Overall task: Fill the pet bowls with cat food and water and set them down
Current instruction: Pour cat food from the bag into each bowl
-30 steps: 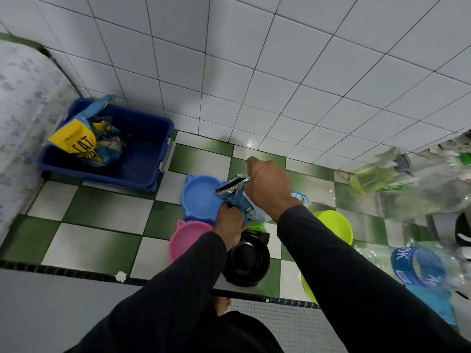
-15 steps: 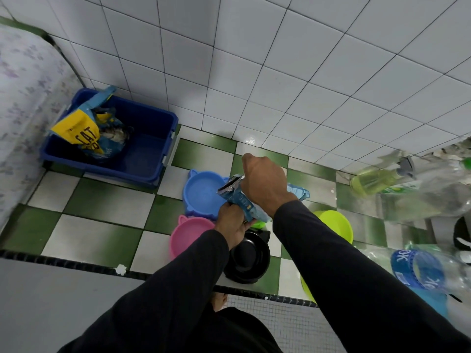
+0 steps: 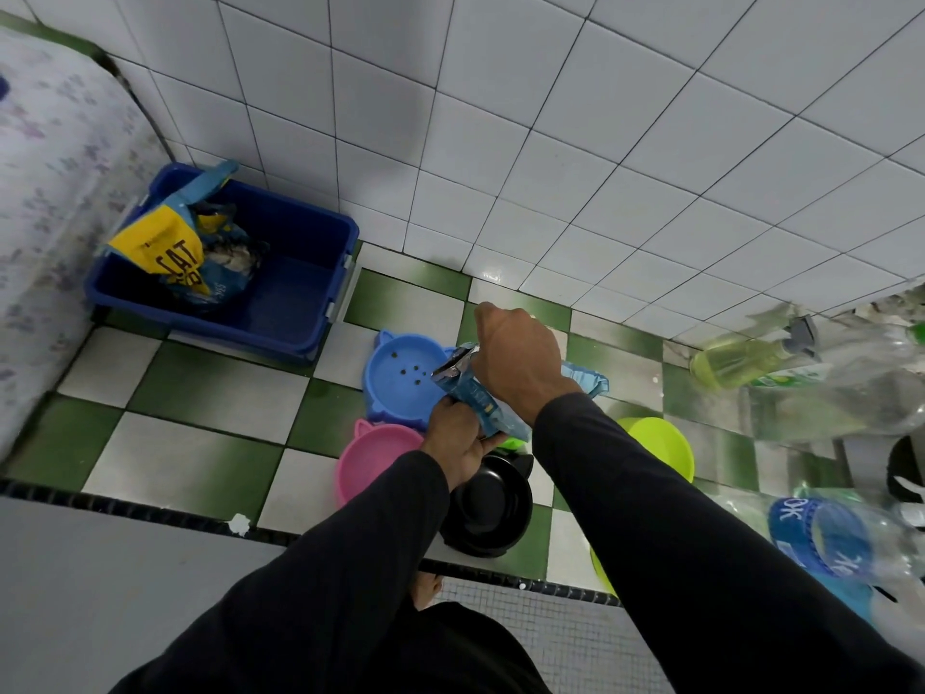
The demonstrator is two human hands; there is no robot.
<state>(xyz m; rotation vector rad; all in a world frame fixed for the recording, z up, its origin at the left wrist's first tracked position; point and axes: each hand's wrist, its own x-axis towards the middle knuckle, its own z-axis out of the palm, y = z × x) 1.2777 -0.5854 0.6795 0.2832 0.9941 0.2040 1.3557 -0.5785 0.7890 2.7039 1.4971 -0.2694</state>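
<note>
Both hands grip the cat food pouch [image 3: 470, 393], left hand [image 3: 458, 440] low, right hand [image 3: 518, 360] high, its torn mouth angled down-left over the blue bowl [image 3: 400, 378].

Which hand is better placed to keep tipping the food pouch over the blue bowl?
Right. The right hand grips the pouch near its open mouth above the blue bowl; the left hand only holds its lower part.
</note>
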